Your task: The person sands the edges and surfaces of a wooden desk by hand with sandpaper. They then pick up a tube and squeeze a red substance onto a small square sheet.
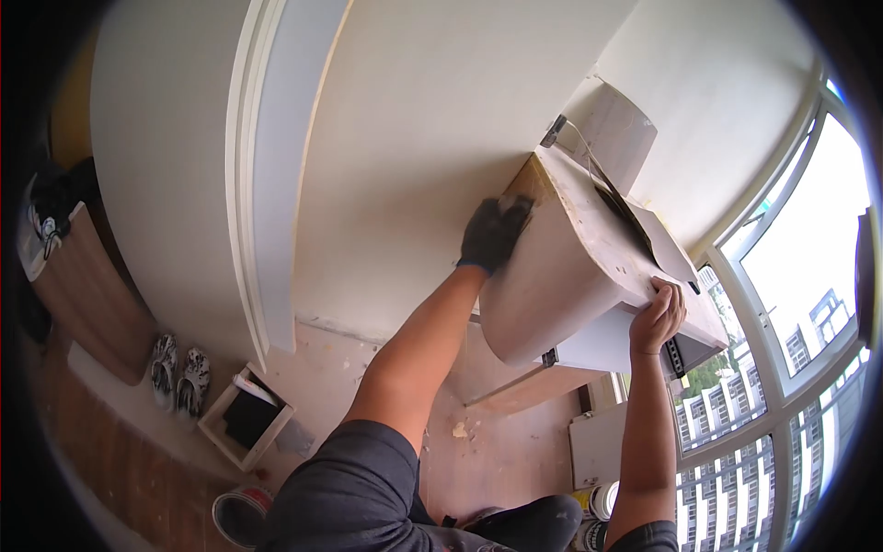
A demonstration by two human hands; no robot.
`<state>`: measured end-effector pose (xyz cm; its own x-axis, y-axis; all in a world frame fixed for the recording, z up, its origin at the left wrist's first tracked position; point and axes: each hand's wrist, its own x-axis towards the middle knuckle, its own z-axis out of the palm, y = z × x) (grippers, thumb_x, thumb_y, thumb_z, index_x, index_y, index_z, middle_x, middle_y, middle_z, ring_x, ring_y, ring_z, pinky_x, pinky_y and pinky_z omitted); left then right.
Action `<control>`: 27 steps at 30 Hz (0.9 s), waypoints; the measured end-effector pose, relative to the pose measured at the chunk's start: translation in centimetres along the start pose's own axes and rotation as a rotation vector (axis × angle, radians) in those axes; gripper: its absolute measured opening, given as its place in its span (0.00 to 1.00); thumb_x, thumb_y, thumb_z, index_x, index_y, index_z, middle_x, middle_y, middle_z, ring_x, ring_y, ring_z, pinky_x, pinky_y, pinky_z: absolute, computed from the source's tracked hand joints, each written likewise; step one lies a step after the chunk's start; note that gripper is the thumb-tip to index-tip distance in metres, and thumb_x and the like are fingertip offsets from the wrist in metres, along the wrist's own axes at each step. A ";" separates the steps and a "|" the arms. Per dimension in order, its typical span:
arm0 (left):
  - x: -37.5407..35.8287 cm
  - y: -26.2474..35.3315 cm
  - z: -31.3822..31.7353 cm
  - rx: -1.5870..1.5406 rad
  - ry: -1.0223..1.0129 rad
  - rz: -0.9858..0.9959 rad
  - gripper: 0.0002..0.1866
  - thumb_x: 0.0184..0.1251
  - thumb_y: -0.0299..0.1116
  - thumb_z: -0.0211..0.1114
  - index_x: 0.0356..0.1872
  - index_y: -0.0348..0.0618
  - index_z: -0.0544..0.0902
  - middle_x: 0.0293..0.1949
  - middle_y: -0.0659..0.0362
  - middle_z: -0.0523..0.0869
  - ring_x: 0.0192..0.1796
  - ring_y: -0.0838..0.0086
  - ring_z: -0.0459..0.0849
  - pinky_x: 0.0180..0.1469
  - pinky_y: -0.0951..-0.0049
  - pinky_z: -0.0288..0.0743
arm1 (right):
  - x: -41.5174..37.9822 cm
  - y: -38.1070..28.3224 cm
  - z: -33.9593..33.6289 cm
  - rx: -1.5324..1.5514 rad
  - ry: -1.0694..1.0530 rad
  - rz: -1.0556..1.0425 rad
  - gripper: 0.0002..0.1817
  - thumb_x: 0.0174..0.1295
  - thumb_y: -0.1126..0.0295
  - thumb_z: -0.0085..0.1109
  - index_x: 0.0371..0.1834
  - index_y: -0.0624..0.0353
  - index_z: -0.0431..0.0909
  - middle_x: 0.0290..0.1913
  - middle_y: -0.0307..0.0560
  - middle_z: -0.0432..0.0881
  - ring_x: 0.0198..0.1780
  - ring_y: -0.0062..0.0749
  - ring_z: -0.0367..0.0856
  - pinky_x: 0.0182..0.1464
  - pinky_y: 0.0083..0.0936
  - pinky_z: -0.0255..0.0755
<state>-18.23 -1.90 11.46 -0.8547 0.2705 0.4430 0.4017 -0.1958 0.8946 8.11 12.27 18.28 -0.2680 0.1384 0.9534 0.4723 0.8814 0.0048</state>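
A pale, curve-sided cabinet (543, 285) stands tilted in the head view, dusty and stained on its top. My left hand (497, 235), in a dark glove, is at the cabinet's wall-side edge; its fingers are blurred. Bare, my right hand (658, 317) has its fingers bent over the near right edge of the top. Close beyond that hand, a thin dark-edged panel (648, 230) lies on the cabinet. Below it, a black slotted drawer runner (676, 356) shows on the right side.
A cable with a black plug (553, 131) hangs behind the cabinet. Tall windows (800, 267) line the right. On the littered floor are a wooden tray (246, 419), patterned clogs (191, 382), a red-rimmed bucket (262, 497) and cans (602, 500). A leaning board (101, 294) stands left.
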 end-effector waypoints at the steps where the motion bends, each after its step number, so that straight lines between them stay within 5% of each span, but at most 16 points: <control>1: 1.2 1.5 0.4 0.000 0.020 0.070 0.33 0.71 0.60 0.60 0.47 0.30 0.81 0.45 0.34 0.84 0.51 0.41 0.83 0.56 0.53 0.76 | 0.0 0.2 0.0 -0.008 -0.011 -0.011 0.21 0.74 0.63 0.37 0.35 0.57 0.83 0.41 0.46 0.86 0.47 0.47 0.81 0.54 0.38 0.66; 5: 1.5 0.9 0.3 -0.011 -0.049 0.041 0.33 0.71 0.60 0.59 0.48 0.31 0.80 0.46 0.33 0.83 0.52 0.41 0.83 0.55 0.52 0.76 | 0.2 -0.1 -0.2 0.017 -0.017 0.006 0.21 0.74 0.63 0.38 0.34 0.57 0.83 0.41 0.46 0.86 0.47 0.46 0.81 0.54 0.38 0.66; 6: -0.2 -1.3 -0.1 0.001 -0.092 -0.037 0.33 0.71 0.60 0.58 0.48 0.31 0.80 0.46 0.34 0.83 0.53 0.42 0.83 0.55 0.51 0.76 | 0.2 -0.3 -0.1 0.017 -0.012 0.010 0.21 0.74 0.63 0.38 0.34 0.57 0.83 0.41 0.45 0.86 0.47 0.45 0.81 0.54 0.37 0.66; 7: -1.7 -8.0 0.9 0.205 -0.090 0.131 0.33 0.71 0.61 0.59 0.48 0.31 0.80 0.46 0.34 0.84 0.52 0.42 0.83 0.55 0.51 0.76 | 0.1 -0.3 -0.3 0.017 -0.010 0.018 0.21 0.74 0.63 0.38 0.34 0.57 0.83 0.41 0.45 0.86 0.47 0.45 0.81 0.54 0.37 0.66; 9: -3.6 -11.4 1.1 0.327 -0.087 0.130 0.34 0.70 0.61 0.59 0.48 0.31 0.80 0.46 0.35 0.84 0.52 0.43 0.84 0.56 0.50 0.76 | 0.2 -0.3 -0.4 0.013 -0.005 0.016 0.21 0.74 0.63 0.38 0.34 0.57 0.83 0.40 0.45 0.86 0.47 0.44 0.81 0.54 0.37 0.66; 11: -4.2 -12.5 1.3 0.159 -0.083 -0.205 0.34 0.70 0.61 0.60 0.50 0.32 0.80 0.46 0.37 0.85 0.51 0.44 0.84 0.55 0.50 0.76 | 0.1 -0.3 -0.1 0.000 0.012 0.006 0.21 0.74 0.63 0.38 0.35 0.57 0.83 0.40 0.46 0.86 0.47 0.44 0.81 0.53 0.36 0.66; 12: -3.6 -10.9 1.4 0.260 -0.031 0.068 0.34 0.69 0.61 0.60 0.50 0.32 0.80 0.46 0.37 0.85 0.51 0.44 0.84 0.56 0.51 0.76 | -0.1 -0.2 -0.2 -0.001 0.003 0.007 0.21 0.74 0.63 0.38 0.35 0.58 0.83 0.40 0.46 0.86 0.47 0.44 0.81 0.53 0.36 0.66; 14: -0.5 -3.0 1.4 0.175 0.015 0.177 0.34 0.69 0.62 0.60 0.50 0.33 0.79 0.45 0.37 0.85 0.51 0.43 0.84 0.56 0.51 0.76 | 0.1 -0.2 -0.3 -0.005 -0.013 0.008 0.21 0.74 0.63 0.38 0.35 0.58 0.83 0.40 0.46 0.86 0.47 0.45 0.81 0.53 0.36 0.66; 15: 0.4 1.1 0.9 -0.006 0.012 0.014 0.35 0.69 0.62 0.60 0.51 0.33 0.79 0.45 0.38 0.85 0.51 0.42 0.83 0.55 0.52 0.76 | 0.1 -0.4 -0.3 0.012 -0.016 0.003 0.21 0.74 0.63 0.37 0.36 0.58 0.83 0.40 0.46 0.85 0.46 0.45 0.81 0.53 0.36 0.66; 17: 0.7 2.8 0.4 -0.062 -0.020 0.081 0.35 0.68 0.63 0.60 0.50 0.33 0.79 0.45 0.36 0.85 0.51 0.42 0.83 0.55 0.52 0.76 | 0.1 -0.4 -0.4 0.008 -0.016 0.004 0.21 0.74 0.63 0.37 0.35 0.58 0.83 0.40 0.46 0.85 0.46 0.45 0.81 0.53 0.36 0.66; 19: 0.2 1.3 0.3 -0.030 -0.066 0.035 0.36 0.69 0.64 0.60 0.50 0.32 0.79 0.45 0.35 0.84 0.50 0.41 0.84 0.55 0.52 0.76 | 0.2 -0.4 -0.5 0.012 -0.018 0.000 0.21 0.74 0.63 0.38 0.35 0.58 0.83 0.40 0.46 0.86 0.46 0.45 0.81 0.53 0.36 0.66; 23: -4.9 -13.3 1.3 0.248 -0.090 -0.014 0.38 0.68 0.65 0.60 0.48 0.30 0.79 0.44 0.34 0.85 0.50 0.41 0.84 0.55 0.53 0.76 | 0.1 -0.4 -0.4 0.015 0.003 0.008 0.21 0.74 0.63 0.38 0.35 0.58 0.83 0.40 0.46 0.86 0.46 0.45 0.81 0.53 0.36 0.66; 25: -6.5 -9.5 -0.4 0.049 -0.057 -0.357 0.37 0.68 0.65 0.60 0.48 0.30 0.80 0.44 0.34 0.85 0.50 0.42 0.84 0.55 0.52 0.76 | 0.1 -0.4 -0.2 0.008 0.008 0.005 0.21 0.74 0.63 0.38 0.35 0.58 0.83 0.40 0.46 0.86 0.47 0.46 0.81 0.53 0.37 0.66; 27: -3.4 -6.9 0.6 0.083 -0.001 -0.065 0.36 0.68 0.63 0.61 0.47 0.30 0.80 0.43 0.34 0.85 0.51 0.41 0.84 0.56 0.51 0.76 | 0.0 -0.1 0.0 0.002 0.008 -0.006 0.21 0.74 0.63 0.38 0.35 0.58 0.83 0.40 0.46 0.86 0.46 0.46 0.81 0.54 0.38 0.67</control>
<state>-17.91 -0.91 3.81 -0.8795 0.2815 0.3836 0.3709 -0.0995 0.9233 8.11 12.20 18.29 -0.2643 0.1297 0.9557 0.4693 0.8830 0.0100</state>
